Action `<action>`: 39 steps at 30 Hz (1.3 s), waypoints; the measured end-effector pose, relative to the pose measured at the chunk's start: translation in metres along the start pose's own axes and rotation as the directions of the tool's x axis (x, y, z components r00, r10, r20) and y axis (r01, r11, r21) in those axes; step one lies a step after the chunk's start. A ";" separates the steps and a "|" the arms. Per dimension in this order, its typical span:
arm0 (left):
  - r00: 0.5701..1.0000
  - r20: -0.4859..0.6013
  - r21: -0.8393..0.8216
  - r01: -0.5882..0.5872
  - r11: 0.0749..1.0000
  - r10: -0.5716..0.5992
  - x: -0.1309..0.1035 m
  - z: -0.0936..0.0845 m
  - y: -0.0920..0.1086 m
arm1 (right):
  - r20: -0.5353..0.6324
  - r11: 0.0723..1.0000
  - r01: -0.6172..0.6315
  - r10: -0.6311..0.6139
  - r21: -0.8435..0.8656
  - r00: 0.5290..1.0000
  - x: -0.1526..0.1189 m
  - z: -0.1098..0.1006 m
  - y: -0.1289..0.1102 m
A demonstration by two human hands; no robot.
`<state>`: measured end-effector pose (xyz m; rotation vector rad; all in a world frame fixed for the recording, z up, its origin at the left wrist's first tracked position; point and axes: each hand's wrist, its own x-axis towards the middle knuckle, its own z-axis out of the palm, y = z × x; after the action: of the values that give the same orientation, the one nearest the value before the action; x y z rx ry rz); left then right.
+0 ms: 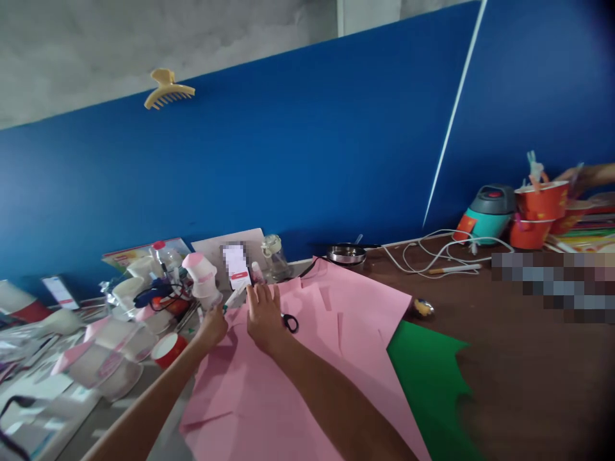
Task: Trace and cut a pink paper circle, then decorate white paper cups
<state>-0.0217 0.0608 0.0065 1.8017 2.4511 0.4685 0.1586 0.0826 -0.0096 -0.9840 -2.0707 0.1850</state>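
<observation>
My left hand (pixel 214 328) is closed at the left edge of the pink paper sheets (pixel 336 384). A slim white object (pixel 237 296) with a teal part sticks out past its fingers; its exact kind is hard to make out. Beside it, my right hand (pixel 264 317) lies on the pink paper with fingers stretched forward and a little apart. Black scissors handles (pixel 291 323) show just right of that hand; the blades are hidden. Behind my fingers a lit phone (pixel 239 267) leans against a pale board (pixel 255 240). Green paper (pixel 423 378) with a jagged edge lies partly under the pink.
Pink-and-white cups (pixel 103 365), a red cup (pixel 169 349) and a bottle (pixel 158 253) crowd the left. A glass jar (pixel 275 256), a metal pan (pixel 346 254), white cable (pixel 446 240), a teal flask (pixel 490 214) and red buckets (pixel 541 205) line the back. Another person's hand (pixel 576 179) is far right.
</observation>
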 end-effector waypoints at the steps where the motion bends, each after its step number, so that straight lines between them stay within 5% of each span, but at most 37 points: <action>1: 1.000 -0.025 0.033 0.005 0.999 -0.004 0.003 -0.003 0.002 | 0.001 1.000 -0.004 0.004 0.002 1.000 0.001 0.000 0.001; 9: 0.974 -0.163 0.168 -0.129 0.977 0.157 0.001 -0.032 0.017 | 0.015 0.999 -0.034 0.034 0.030 0.999 0.002 -0.004 0.005; 13: 0.963 -0.169 0.147 -0.187 0.971 0.211 -0.025 -0.078 -0.011 | 0.011 0.998 -0.048 0.048 0.043 0.999 0.001 -0.004 0.005; 17: 0.974 -0.200 0.092 -0.086 0.992 0.103 -0.059 -0.103 -0.054 | 0.013 0.998 -0.050 0.049 0.042 0.999 0.000 0.000 0.005; 20: 0.982 -0.186 -0.051 0.036 0.998 -0.045 -0.076 -0.093 -0.076 | 0.007 0.998 -0.049 0.049 0.040 0.999 -0.001 0.003 0.005; 24: 0.983 -0.174 -0.140 0.038 0.989 -0.063 -0.081 -0.072 -0.083 | -0.015 0.998 -0.029 0.029 0.048 0.999 -0.002 0.005 0.005; 27: 0.983 -0.168 -0.174 0.044 0.984 -0.074 -0.078 -0.073 -0.081 | -0.027 0.998 -0.028 0.030 0.055 0.999 -0.002 0.005 0.006; 33: 0.985 -0.170 -0.329 -0.044 0.943 -0.013 -0.085 -0.091 -0.055 | -0.023 0.998 -0.046 0.047 0.043 0.999 0.000 0.005 0.009; 39: 0.984 -0.087 -0.348 -0.175 0.921 0.154 -0.096 -0.064 -0.017 | 0.013 0.998 -0.031 0.030 0.063 0.999 0.001 0.005 0.008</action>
<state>-0.0217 -0.0474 0.0509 1.8612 2.0804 0.9223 0.1593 0.0895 -0.0161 -0.9787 -2.0490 0.2711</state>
